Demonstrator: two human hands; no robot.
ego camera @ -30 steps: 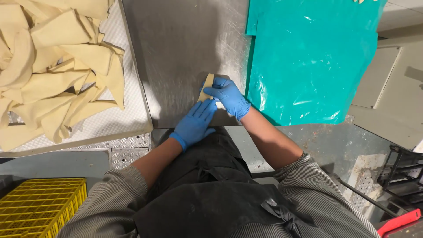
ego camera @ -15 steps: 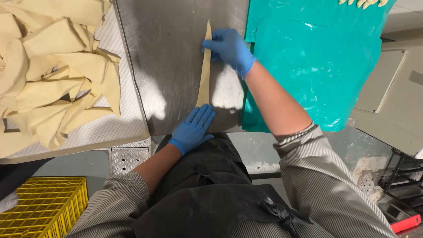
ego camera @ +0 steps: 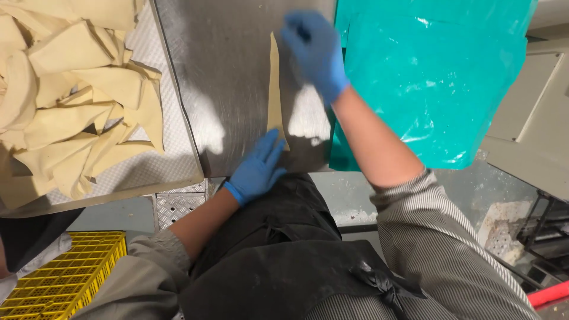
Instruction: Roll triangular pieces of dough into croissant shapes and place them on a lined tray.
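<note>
Dough strip [ego camera: 274, 89], one long thin pale-yellow ribbon, lies flat on the steel table [ego camera: 231, 71], running from 12 o'clock down to 6 o'clock near the table's front edge.

Far left, at 9 to 10 o'clock, a tray [ego camera: 172, 160] with a white dimpled liner carries a heap of dough sheets [ego camera: 71, 101], too tangled to count, soft, floppy and cream-coloured. Below it at 7 o'clock sits one yellow plastic crate [ego camera: 53, 278] with a lattice bottom.

Now the hands, both in blue gloves. Left hand [ego camera: 258, 169] is spread flat, fingers together and extended, and the fingertips press on the strip's near end at 6 o'clock. Nothing gripped, just pinning it down.

Moving right, the right hand [ego camera: 317, 50] is up at 12 o'clock, blurred with motion. It hovers at the strip's far end; fingers look loosely curled, but I cannot tell whether they pinch the dough or only brush it.

The table is brushed metal, glaring with two bright reflections. Right of it, from 1 to 3 o'clock, one glossy teal plastic sheet [ego camera: 432, 77] drapes, crinkled and shiny. Striped sleeves and a dark apron [ego camera: 278, 261] fill the bottom.
</note>
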